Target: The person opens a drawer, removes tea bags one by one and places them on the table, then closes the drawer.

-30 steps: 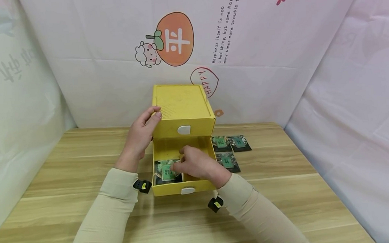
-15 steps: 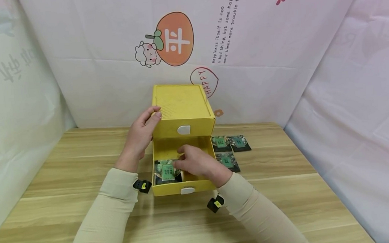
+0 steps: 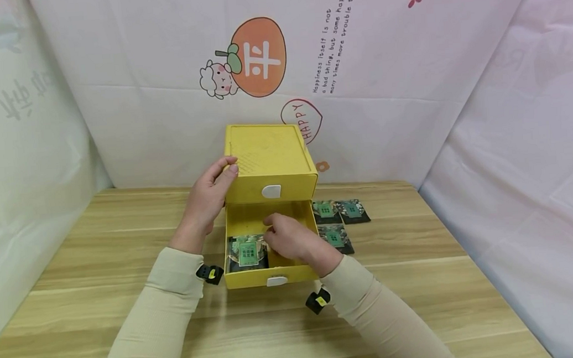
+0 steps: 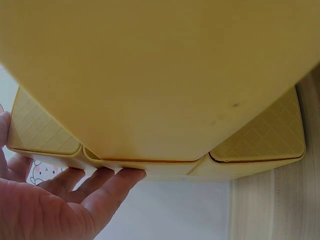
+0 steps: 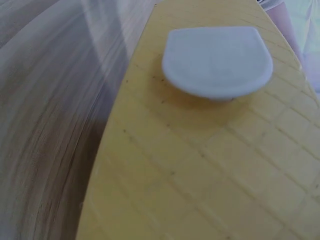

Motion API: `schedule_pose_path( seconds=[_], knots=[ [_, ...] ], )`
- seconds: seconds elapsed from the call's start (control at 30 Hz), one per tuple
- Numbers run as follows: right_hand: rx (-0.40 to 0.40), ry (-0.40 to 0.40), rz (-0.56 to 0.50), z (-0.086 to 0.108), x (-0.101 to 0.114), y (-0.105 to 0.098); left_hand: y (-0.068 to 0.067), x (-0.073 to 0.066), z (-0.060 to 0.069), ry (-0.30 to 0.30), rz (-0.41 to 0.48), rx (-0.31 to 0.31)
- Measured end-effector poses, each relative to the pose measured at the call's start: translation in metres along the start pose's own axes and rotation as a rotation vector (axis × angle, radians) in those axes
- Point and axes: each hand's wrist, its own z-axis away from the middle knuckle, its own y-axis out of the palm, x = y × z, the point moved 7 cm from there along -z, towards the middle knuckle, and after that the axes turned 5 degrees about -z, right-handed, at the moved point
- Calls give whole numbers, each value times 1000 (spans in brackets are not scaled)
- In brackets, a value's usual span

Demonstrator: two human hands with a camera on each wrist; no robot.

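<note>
In the head view, my left hand (image 3: 209, 194) rests on the upper left corner of a yellow drawer cabinet (image 3: 269, 149). In the left wrist view, its fingers (image 4: 112, 192) lie fairly straight against the cabinet's side. My right hand (image 3: 290, 238) is inside the pulled-out lower drawer (image 3: 246, 279), its fingers loosely bent with nothing visible in them. A dark square packet (image 3: 248, 254) with a green label lies flat at the drawer's front left, beside the right fingertips. The drawer's right part is partly hidden by that hand.
Several similar dark packets (image 3: 352, 211) lie on the wooden table (image 3: 408, 281) just right of the cabinet. White handles (image 3: 276, 281) stick out from the drawer fronts. A printed white cloth (image 3: 372, 123) hangs behind, with white cloth at both sides too.
My right fingers have drawn back to the right, off the packet, uncovering its label. The packet lies in nearly the same spot. My left hand and the cabinet have not moved.
</note>
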Motion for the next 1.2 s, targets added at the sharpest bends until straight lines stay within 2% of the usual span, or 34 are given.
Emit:
schedule_pose_path(
  seconds=[0.07, 0.13, 0.23, 0.4, 0.53, 0.93, 1.2],
  knots=[
    [-13, -9, 33, 0, 1, -2, 0, 0, -1, 0, 3, 0],
    [-11, -2, 2, -1, 1, -3, 0, 0, -1, -1, 5, 4],
    [-2, 17, -107, -1, -1, -3, 1, -1, -1, -6, 7, 11],
    [13, 57, -347, -3, -4, -4, 0, -3, 1, -9, 7, 12],
    [20, 93, -435, -3, -7, -5, 0, -3, 1, -14, 1, 10],
    [8, 103, -460, -1, -8, -6, 0, -4, 1, -10, -1, 15],
    [64, 67, -463, -4, -8, -1, 1, -4, 1, -9, 5, 22]
  ],
)
